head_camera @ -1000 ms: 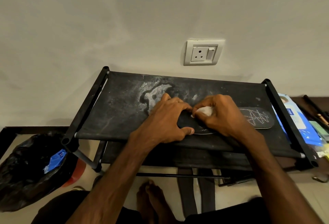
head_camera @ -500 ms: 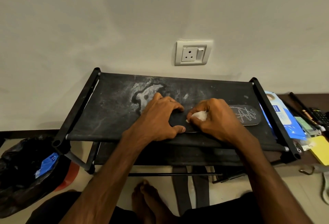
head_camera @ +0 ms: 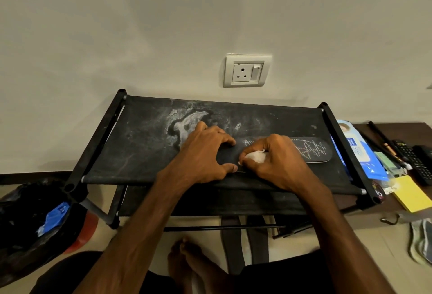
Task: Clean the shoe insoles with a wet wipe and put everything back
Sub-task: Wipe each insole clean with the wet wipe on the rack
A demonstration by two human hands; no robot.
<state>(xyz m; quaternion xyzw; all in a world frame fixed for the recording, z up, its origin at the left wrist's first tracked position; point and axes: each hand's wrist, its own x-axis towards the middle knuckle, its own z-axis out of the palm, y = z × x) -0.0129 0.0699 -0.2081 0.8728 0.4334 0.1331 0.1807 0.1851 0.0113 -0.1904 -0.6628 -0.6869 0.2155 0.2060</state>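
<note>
Here, a person sitting barefoot on the floor scrubs a black shoe insole with white zigzag stitching. It lies flat along the near right part of a dusty black fabric shelf on a low rack against the wall. The left hand pins the insole's left end, fingers spread and arched. Their tips are planted at its far edge and the thumb at its near edge. The right hand is curled tight around a bunched white wet wipe, pressing it onto the insole just beside the left thumb.

Over the past second the hands have barely travelled along the insole. The wipe has slid a little toward the near edge, and a short run of stitching now shows in the gap between the hands. That reads as small strokes worked over one patch. The cleaning looks mid-way at best, with the stitched right end not yet under the wipe and the putting-back not begun.

A blue-and-white wipes pack lies just right of the rack, with a yellow pad nearer. A black bin bag sits on the floor at left, and a white wall socket is above the shelf.
</note>
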